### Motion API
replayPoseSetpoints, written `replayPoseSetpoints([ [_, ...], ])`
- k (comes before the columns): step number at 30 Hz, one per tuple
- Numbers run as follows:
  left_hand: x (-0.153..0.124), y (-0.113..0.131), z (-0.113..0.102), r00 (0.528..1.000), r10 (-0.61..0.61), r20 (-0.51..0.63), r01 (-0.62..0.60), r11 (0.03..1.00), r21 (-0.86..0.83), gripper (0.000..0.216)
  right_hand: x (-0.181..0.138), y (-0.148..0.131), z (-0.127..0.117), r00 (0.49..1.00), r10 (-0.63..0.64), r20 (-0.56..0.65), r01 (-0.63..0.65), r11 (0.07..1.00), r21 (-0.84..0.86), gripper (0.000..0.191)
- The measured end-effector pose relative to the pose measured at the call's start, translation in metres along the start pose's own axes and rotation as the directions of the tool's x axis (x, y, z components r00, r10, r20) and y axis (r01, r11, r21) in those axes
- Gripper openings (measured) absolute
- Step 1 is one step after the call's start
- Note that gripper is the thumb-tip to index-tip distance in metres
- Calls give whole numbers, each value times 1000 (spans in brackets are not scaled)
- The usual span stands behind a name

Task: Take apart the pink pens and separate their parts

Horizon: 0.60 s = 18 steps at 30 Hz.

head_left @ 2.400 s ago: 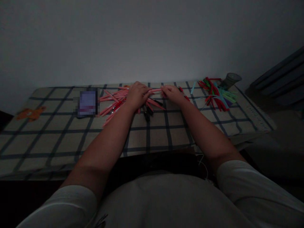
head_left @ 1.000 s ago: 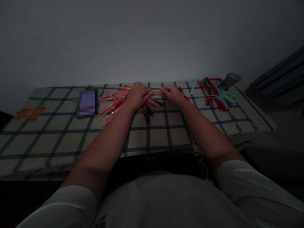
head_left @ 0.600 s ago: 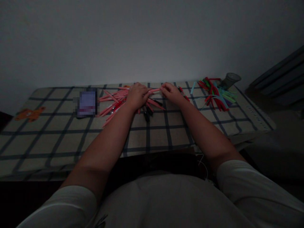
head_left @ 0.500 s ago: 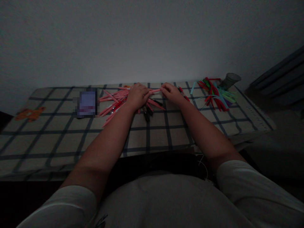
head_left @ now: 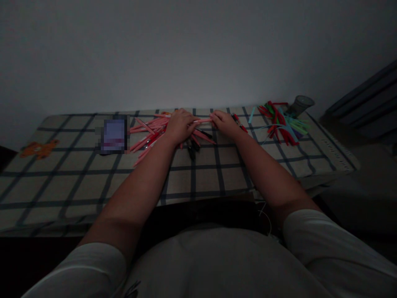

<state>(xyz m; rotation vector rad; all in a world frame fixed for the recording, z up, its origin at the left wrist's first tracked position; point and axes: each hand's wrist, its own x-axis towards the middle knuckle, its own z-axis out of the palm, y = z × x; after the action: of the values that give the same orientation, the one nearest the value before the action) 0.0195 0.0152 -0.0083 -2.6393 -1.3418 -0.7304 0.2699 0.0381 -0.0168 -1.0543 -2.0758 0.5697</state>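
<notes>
A slim pink pen (head_left: 204, 120) spans the gap between my two hands, lying nearly level. My left hand (head_left: 179, 127) is closed on its left end, above a loose pile of pink pens (head_left: 149, 125). Pinched in the fingers of my right hand (head_left: 224, 123) is the pen's other end. Dark pen parts (head_left: 192, 150) stick out below my left hand; their exact kind is too dim to tell. Just past my right hand lie some red and black pieces (head_left: 238, 120), partly hidden by it.
A checked cloth (head_left: 204, 180) covers the table, which meets a plain wall. On the left are an orange flat ornament (head_left: 39, 149) and a blurred phone-like device (head_left: 114, 135). To the right, colourful strips (head_left: 283, 128) lie beside a grey cup (head_left: 301, 105).
Both hands hold nearly the same place. The pink pen and my right hand's fingers have shifted slightly toward me, and the right fingers look more curled.
</notes>
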Motion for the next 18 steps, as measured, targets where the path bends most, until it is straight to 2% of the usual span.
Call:
replayPoseSetpoints([
  [6,2,2,3,999,-40,21,39,999,19,49,-2,-3,2,997,-79,-23,81,995,54,47],
  [13,2,0,2,997,76,24,-76,997,-14,49,-3,-4,0,997,-68,-24,69,996,52,49],
  [18,2,1,1,996,81,46,-81,997,6,50,-1,-2,-1,997,-71,7,71,996,51,57],
])
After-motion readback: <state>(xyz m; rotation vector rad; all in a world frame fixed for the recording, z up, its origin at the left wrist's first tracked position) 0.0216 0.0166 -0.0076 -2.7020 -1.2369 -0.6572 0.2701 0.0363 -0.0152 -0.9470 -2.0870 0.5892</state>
